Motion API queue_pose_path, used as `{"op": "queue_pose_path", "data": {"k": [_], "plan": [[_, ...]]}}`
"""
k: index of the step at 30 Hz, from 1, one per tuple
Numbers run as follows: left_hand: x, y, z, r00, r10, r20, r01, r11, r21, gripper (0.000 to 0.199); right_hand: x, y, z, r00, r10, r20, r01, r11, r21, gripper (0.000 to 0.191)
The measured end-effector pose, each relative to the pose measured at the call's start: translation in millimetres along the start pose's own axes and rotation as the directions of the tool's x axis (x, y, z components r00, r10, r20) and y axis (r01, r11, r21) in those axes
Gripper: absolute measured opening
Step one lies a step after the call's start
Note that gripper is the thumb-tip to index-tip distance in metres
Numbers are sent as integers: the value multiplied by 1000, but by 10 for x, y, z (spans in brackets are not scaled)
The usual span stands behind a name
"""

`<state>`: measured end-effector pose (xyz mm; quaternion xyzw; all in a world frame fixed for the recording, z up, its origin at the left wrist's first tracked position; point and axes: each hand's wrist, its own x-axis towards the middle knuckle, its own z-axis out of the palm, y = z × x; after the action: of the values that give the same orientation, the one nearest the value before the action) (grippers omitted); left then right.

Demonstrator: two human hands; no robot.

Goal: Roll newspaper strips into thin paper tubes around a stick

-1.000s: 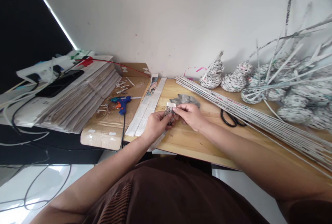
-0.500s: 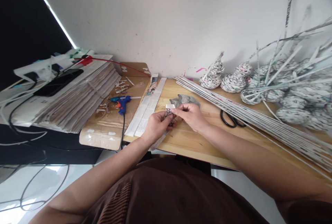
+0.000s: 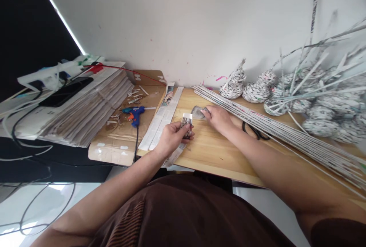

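So my left grip [image 3: 175,135] is closed on a folded newspaper piece [image 3: 187,121], thumb across the front and fingers behind, probably because a little packet like that would spring open if I let go. It's up over the near part of the wooden counter [image 3: 217,155], with its pale end sticking out past my thumb, so I reckon holding it low like this leaves that end clear to get at. A printed paper tail [image 3: 174,157] hangs by the counter's front edge under my hand; can't tell whether it's joined to the folded bit. My right grip [image 3: 219,118] is pinching a grey cloth [image 3: 198,112] by its right side, thumb on top, while the rest of it lies on the wood just beyond the packet. My guess is it sits there so I can wipe my fingertips without a long reach. Two long newspaper strips [image 3: 162,123] lie flat on my left, side by side, handy for that hand I'd say. Past them the blue glue gun [image 3: 137,115] is on its side on a cardboard sheet [image 3: 111,152], which likely keeps drips off the wood. The rolled paper sticks [image 3: 265,125] run in a bundle along the right, and the woven paper forms [image 3: 233,86] stand against the wall, presumably out of my elbow's way.
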<state>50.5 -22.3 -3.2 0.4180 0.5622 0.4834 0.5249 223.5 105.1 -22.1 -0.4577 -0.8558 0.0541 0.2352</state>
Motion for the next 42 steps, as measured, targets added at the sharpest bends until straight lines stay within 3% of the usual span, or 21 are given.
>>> {"op": "queue_pose_path", "data": {"k": [4,7,9,11,13,16,21,28,30,32,34,36,38,42], "plan": [[-12,26,-10,1000,7,-2,-7,1000,-15,39,-63,-82,-64,994,-36,-98,44,996,77,40],[-6,35,-33,1000,23,-10,-24,1000,-17,37,-142,-193,-178,947,-113,-302,159,979,131,38],[1,38,-47,999,31,-21,-32,999,-10,36,-186,-274,-248,929,-164,-331,250,939,237,31],[9,37,-55,999,37,-27,-37,999,-1,35,-217,-350,-285,959,-165,-230,250,874,417,29],[15,32,-56,999,40,-30,-40,999,10,34,-232,-413,-281,989,-135,-53,140,782,607,31],[20,19,-49,998,51,-42,-49,998,45,34,-238,-475,-230,975,-146,166,-41,617,786,28],[21,7,-37,997,65,-44,-60,993,98,36,-238,-506,-188,973,-97,208,-133,497,857,32],[23,35,-66,992,77,-99,-68,993,94,37,-236,-454,-171,977,101,188,-212,556,803,46],[21,36,-77,992,78,-101,-69,993,95,37,-232,-448,-150,985,94,143,-171,566,806,36],[18,29,-85,992,80,-102,-70,993,99,37,-231,-456,-133,990,71,122,-141,520,842,27],[17,18,-89,991,80,-104,-69,992,102,36,-232,-470,-125,987,53,149,-156,447,881,49],[18,7,-91,992,79,-100,-69,992,106,35,-233,-474,-122,983,29,180,-174,442,880,42],[21,-3,-91,992,81,-94,-71,992,107,34,-232,-457,-108,986,8,169,-146,542,827,26],[30,-22,-77,993,79,-86,-70,992,105,34,-219,-356,-19,993,-41,109,-44,732,680,22]]}}
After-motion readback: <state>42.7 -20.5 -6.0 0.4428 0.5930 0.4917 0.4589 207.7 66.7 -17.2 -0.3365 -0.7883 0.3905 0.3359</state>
